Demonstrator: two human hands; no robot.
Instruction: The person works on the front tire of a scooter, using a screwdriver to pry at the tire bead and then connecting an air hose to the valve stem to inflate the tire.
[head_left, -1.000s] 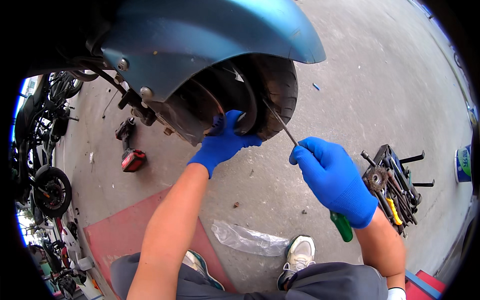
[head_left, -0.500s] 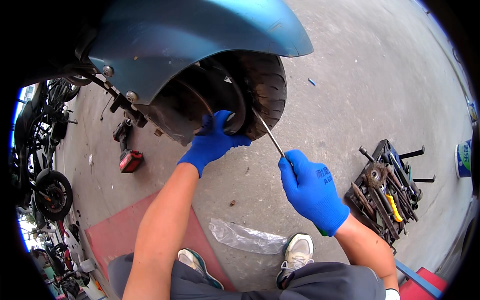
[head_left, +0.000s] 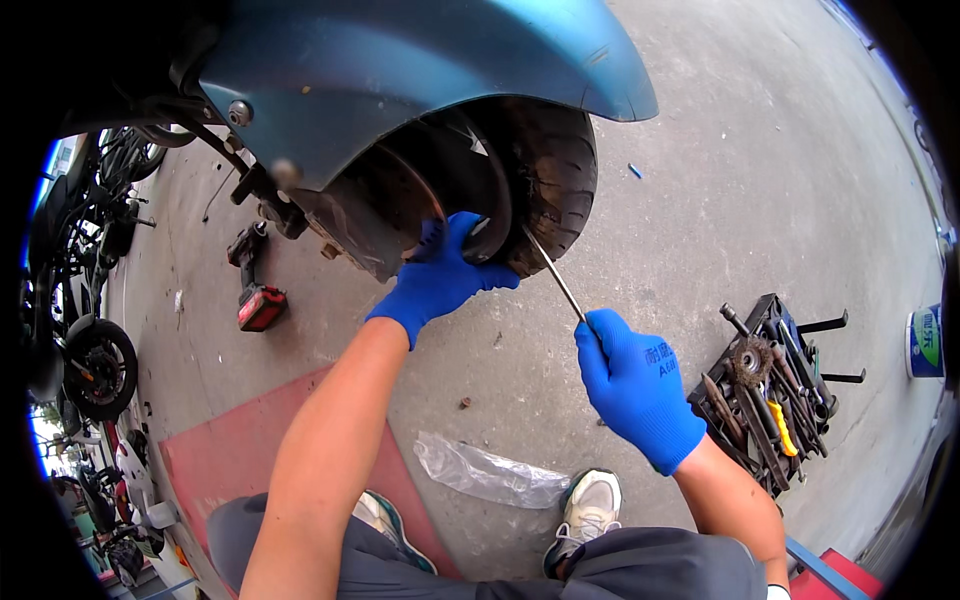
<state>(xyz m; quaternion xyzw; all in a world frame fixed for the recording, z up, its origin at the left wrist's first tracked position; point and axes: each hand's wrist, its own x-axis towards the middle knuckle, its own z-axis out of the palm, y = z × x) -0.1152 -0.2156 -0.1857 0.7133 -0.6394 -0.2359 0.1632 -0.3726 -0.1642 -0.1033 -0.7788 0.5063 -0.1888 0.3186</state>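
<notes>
A: Where's the tool?

B: Long thin metal rod with a straight shaft, probably a screwdriver. Tip sits at the edge of the black rubber scooter tyre, where the rubber meets the dark wheel rim. The shaft slants down and right into the right hand.

A: Grip?

B: Right hand in a blue knit glove, fingers curled tight around the rod's lower end, index finger laid along the shaft. The handle is hidden inside the fist.

A: Left?

B: Left hand, same blue glove, is pressed on the rim just left of the rod tip. Fingers are bent over the rim edge and the thumb is spread. It's gripping the rim, nothing loose in it.

A: Around it?

B: Teal painted mudguard arches over the tyre. Grey concrete floor. Black tray of mixed hand tools lies right of the right hand. Crumpled clear plastic bag lies near a grey and white sneaker. Red and black cordless power tool lies on the floor to the left. Red floor mat under the person's legs. Parked motorcycles at the far left.
</notes>
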